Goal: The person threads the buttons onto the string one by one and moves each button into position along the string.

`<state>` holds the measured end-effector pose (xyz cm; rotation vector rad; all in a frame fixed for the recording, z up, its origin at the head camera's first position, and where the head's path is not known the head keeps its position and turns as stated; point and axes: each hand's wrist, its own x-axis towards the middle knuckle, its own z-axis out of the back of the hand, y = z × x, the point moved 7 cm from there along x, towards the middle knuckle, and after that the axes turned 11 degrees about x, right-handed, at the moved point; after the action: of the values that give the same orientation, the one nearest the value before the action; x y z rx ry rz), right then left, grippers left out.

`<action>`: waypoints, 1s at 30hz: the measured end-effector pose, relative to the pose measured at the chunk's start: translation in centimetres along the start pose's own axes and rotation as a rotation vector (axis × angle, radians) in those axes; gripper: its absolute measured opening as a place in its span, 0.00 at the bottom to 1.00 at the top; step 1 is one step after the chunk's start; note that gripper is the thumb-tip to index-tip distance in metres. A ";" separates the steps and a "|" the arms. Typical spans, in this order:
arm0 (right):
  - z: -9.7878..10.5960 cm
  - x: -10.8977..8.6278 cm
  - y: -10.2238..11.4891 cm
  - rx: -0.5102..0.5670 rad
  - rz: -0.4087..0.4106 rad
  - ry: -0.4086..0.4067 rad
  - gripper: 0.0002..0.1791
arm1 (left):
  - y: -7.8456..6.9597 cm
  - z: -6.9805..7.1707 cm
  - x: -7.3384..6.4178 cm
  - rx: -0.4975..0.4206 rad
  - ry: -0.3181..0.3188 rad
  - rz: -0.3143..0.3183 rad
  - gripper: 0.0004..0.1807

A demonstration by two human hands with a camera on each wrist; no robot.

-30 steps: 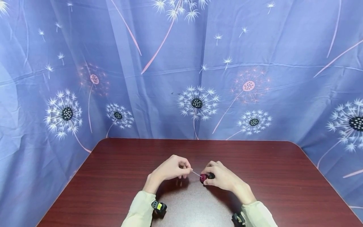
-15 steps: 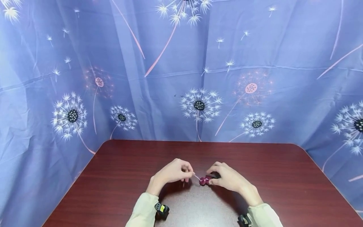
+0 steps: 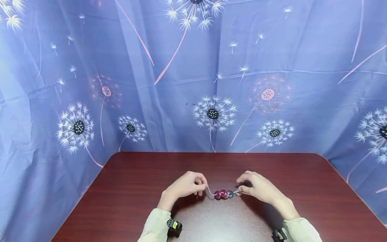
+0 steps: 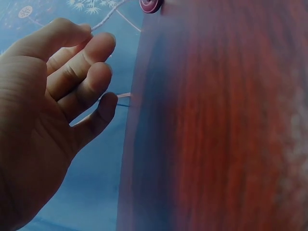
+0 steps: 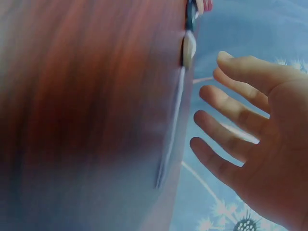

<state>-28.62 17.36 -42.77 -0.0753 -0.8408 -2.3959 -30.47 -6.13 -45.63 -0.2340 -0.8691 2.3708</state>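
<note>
My left hand [image 3: 188, 185] pinches the end of a white string [image 4: 107, 19] between thumb and forefinger. Strung along it, low over the table, are two dark red round buttons [image 3: 224, 194], a dark blue button [image 3: 230, 194] and a pale beige button [image 5: 189, 50]. One red button [image 4: 150, 5] shows at the top of the left wrist view. My right hand [image 3: 263, 189] is just right of the beige button, its fingers spread and loosely bent, with nothing held. Beyond that button, the string's free tail [image 5: 174, 125] lies along the table.
The dark red-brown wooden table [image 3: 145, 168] has a glossy reflection near its front. A blue curtain [image 3: 169, 101] with dandelion prints hangs behind its far edge and along the sides. Each wrist carries a small black camera [image 3: 174, 227].
My right hand has let go of the buttons and moved right, so the blue and beige ones now show. My left hand still pinches the string, which has gone slack.
</note>
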 end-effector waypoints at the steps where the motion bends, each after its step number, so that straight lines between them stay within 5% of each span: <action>1: 0.2 -0.2 -0.2 -0.004 -0.003 -0.004 0.08 | 0.1 -0.1 0.0 0.002 0.000 0.003 0.02; 21: 2.5 -3.8 -3.8 0.010 -0.088 0.089 0.08 | 0.5 0.6 -0.2 0.054 0.072 0.031 0.03; 30: 2.8 -5.0 -4.4 -0.049 -0.062 0.097 0.09 | 0.9 0.6 -0.3 0.057 0.076 0.047 0.04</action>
<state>-27.32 24.37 -44.15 0.0477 -0.7497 -2.4566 -30.86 -7.16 -45.76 -0.3222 -0.7670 2.4095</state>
